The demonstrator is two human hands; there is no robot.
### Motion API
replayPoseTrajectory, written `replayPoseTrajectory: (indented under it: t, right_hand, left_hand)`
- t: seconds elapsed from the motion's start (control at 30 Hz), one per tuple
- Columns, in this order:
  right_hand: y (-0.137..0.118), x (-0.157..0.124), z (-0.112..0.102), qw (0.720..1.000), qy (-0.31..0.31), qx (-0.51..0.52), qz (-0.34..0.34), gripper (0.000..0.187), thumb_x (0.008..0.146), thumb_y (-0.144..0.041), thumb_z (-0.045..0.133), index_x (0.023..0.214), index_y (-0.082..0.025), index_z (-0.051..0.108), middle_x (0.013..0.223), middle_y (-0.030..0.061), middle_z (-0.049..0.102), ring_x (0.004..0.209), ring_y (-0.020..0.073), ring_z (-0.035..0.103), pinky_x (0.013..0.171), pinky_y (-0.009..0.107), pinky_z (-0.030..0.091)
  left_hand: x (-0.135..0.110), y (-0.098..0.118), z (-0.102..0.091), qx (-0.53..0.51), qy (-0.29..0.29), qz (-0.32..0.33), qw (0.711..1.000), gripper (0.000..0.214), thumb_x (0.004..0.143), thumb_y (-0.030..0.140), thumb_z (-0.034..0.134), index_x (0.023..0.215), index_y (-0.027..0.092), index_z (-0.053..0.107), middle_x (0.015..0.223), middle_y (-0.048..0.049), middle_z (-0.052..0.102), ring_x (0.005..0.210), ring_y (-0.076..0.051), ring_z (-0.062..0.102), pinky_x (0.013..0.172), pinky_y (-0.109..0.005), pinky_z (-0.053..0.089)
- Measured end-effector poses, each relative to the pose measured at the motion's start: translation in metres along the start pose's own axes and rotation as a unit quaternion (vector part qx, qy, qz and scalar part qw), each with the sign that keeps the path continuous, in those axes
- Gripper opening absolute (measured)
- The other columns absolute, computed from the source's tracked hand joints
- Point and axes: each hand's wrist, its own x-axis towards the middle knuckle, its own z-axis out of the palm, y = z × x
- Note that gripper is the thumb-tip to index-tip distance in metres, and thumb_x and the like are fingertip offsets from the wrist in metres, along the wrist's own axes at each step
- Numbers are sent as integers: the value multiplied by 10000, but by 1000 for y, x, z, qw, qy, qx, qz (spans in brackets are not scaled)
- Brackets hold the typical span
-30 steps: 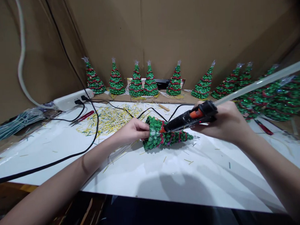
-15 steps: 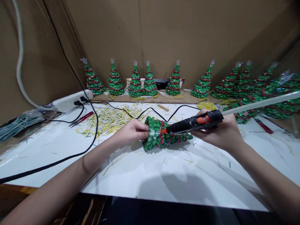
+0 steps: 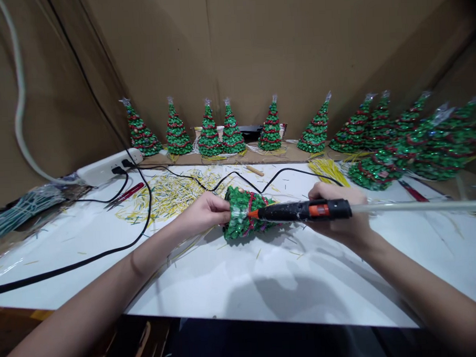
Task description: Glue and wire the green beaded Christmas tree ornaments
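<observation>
A small green Christmas tree (image 3: 240, 228) with red garland lies on its side on the white tabletop, its base toward the left. My left hand (image 3: 208, 210) pinches the rim of that base between thumb and fingers. In my right hand (image 3: 340, 221) is a black and orange glue gun (image 3: 298, 211), fingers wrapped round its handle. Its orange nozzle touches, or nearly touches, the tree close to the base. A long pale glue stick (image 3: 416, 207) sticks out of the back of the gun. The tree's tip is hidden behind the gun.
Several finished-looking trees (image 3: 178, 131) stand along the back and right. Wire clippings (image 3: 175, 194) are heaped behind my left hand. Red-handled pliers (image 3: 128, 195) lie beside a white power strip (image 3: 111, 165). A black cord (image 3: 150, 208) crosses the left side.
The glue gun has swung from a slant to nearly level, its nozzle moving slightly left and down. The whole view has shifted a little. My left hand keeps its hold on the tree.
</observation>
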Motion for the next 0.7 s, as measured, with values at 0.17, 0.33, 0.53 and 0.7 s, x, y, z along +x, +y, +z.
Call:
replayPoseTrajectory:
  t: [0.17, 0.33, 0.53, 0.7]
  right_hand:
    - [-3, -1, -4, 999, 5, 10, -36, 208, 799, -323, 514, 631, -216, 457, 488, -30, 463, 422, 109, 423, 443, 234, 300]
    - [-3, -4, -3, 998, 32, -25, -56, 236, 844, -253, 546, 623, -212, 475, 488, -34, 448, 426, 105, 402, 457, 243, 299]
    - [2, -10, 2, 997, 25, -39, -62, 250, 867, -249, 546, 620, -209, 536, 512, -21, 497, 449, 113, 437, 480, 256, 330]
    - [2, -8, -1, 997, 1, 12, -72, 261, 906, -228, 457, 694, -201, 606, 541, -1, 549, 478, 129, 519, 488, 251, 369]
  left_hand:
    - [0, -1, 0, -9, 0, -4, 1000, 169, 656, 232, 632, 641, 89, 720, 537, 2, 575, 534, -102, 488, 534, -197, 382]
    - [1, -3, -1, -11, 1, -7, 1000, 159, 637, 223, 630, 577, 89, 691, 512, 1, 559, 517, -101, 479, 525, -202, 381]
    - [2, -2, 0, -13, 0, -3, 1000, 146, 623, 214, 627, 619, 97, 714, 511, 7, 552, 525, -105, 479, 535, -208, 391]
    - [1, -1, 1, -14, 3, -7, 1000, 131, 625, 198, 602, 560, 107, 672, 491, 17, 515, 530, -108, 489, 540, -205, 397]
